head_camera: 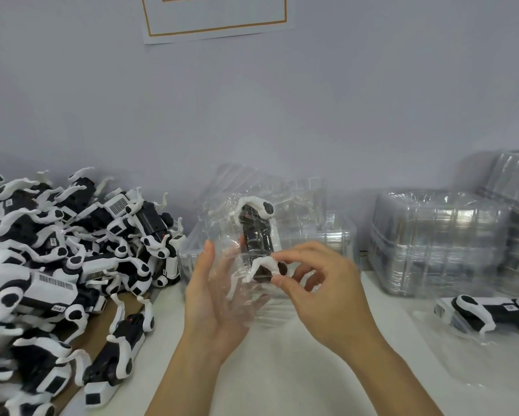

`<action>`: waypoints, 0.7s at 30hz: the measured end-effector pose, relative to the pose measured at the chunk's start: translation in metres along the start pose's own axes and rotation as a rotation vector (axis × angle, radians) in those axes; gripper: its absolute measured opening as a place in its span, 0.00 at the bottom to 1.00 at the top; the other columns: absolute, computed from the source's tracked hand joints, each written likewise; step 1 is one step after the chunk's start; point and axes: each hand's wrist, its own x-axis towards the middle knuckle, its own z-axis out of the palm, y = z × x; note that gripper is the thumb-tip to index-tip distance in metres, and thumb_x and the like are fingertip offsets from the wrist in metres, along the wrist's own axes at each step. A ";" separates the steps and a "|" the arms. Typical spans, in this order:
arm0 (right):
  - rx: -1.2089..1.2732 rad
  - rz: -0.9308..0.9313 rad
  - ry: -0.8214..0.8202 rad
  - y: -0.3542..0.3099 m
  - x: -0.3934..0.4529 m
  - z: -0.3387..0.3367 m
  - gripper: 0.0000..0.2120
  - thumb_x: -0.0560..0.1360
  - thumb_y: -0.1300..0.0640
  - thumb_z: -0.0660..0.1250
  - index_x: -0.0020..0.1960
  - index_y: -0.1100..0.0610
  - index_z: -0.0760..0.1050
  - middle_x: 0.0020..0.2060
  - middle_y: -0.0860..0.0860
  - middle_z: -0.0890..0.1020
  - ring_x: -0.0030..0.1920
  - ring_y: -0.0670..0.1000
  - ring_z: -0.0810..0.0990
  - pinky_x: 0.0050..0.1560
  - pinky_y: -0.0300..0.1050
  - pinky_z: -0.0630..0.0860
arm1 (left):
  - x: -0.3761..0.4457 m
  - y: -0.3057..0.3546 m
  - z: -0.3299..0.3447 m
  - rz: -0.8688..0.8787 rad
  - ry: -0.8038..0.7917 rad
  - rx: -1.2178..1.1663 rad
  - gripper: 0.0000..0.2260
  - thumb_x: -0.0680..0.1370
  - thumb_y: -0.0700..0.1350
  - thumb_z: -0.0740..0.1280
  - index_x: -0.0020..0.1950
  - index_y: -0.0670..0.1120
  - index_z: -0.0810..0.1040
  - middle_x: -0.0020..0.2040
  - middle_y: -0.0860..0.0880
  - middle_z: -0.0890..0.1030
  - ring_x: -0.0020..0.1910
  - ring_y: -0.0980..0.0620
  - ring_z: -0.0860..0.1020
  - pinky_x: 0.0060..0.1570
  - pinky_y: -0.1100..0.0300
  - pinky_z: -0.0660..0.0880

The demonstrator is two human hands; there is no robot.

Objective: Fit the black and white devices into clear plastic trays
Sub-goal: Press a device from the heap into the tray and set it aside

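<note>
From the head view, the person holds a clear tray (246, 265) up over the white table (297, 370), tilted toward the camera, with a black and white device (256, 238) seated in it, lengthwise, one pair of white legs at the far end and one at the near end. The left hand (213, 298) lies behind and under the tray, palm up, fingers nearly straight and spread, thumb up along the tray's left edge; it supports the tray rather than curling round it. The right hand (321, 283) comes in from the right with its thumb and forefinger bent together, pinching the near end of the device at its white leg; the other fingers are loosely curled behind. To the left a big pile of devices (57, 250) lies heaped, partly on brown cardboard (99, 334). Behind the hands sits a low stack of trays (312, 223), and to the right stand taller stacks (438, 241) against the grey wall (252, 100). Just in front of those, at the right edge, a packed device (489, 313) lies in its tray on the table. A paper sign (216, 16) with an orange border hangs on the wall above.
</note>
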 end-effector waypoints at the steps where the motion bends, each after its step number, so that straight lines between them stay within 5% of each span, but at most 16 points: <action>1: 0.001 0.003 -0.002 0.000 0.000 -0.001 0.15 0.69 0.62 0.79 0.49 0.44 0.85 0.46 0.39 0.81 0.39 0.47 0.80 0.36 0.29 0.72 | 0.000 0.000 -0.001 0.000 -0.008 0.017 0.37 0.59 0.68 0.77 0.63 0.51 0.82 0.66 0.42 0.80 0.66 0.37 0.77 0.70 0.38 0.68; 8: 0.021 0.027 -0.053 -0.001 0.001 -0.008 0.16 0.66 0.64 0.80 0.43 0.43 0.84 0.43 0.40 0.82 0.38 0.47 0.81 0.36 0.31 0.72 | -0.002 -0.001 -0.005 0.038 -0.041 0.112 0.37 0.57 0.70 0.78 0.61 0.55 0.83 0.63 0.45 0.82 0.60 0.40 0.81 0.58 0.45 0.80; 13: 0.027 0.045 -0.062 -0.001 0.001 -0.010 0.16 0.66 0.64 0.80 0.42 0.43 0.84 0.42 0.40 0.82 0.39 0.47 0.81 0.37 0.32 0.73 | -0.002 -0.002 -0.005 0.059 -0.010 0.132 0.32 0.62 0.69 0.72 0.62 0.55 0.83 0.65 0.44 0.80 0.64 0.39 0.79 0.69 0.41 0.70; 21: -0.004 0.027 -0.026 0.001 0.001 -0.007 0.14 0.68 0.62 0.79 0.45 0.44 0.84 0.42 0.40 0.82 0.39 0.46 0.80 0.37 0.30 0.72 | -0.001 0.001 0.000 0.057 -0.025 0.105 0.27 0.69 0.67 0.68 0.62 0.54 0.83 0.63 0.42 0.81 0.61 0.39 0.81 0.64 0.42 0.75</action>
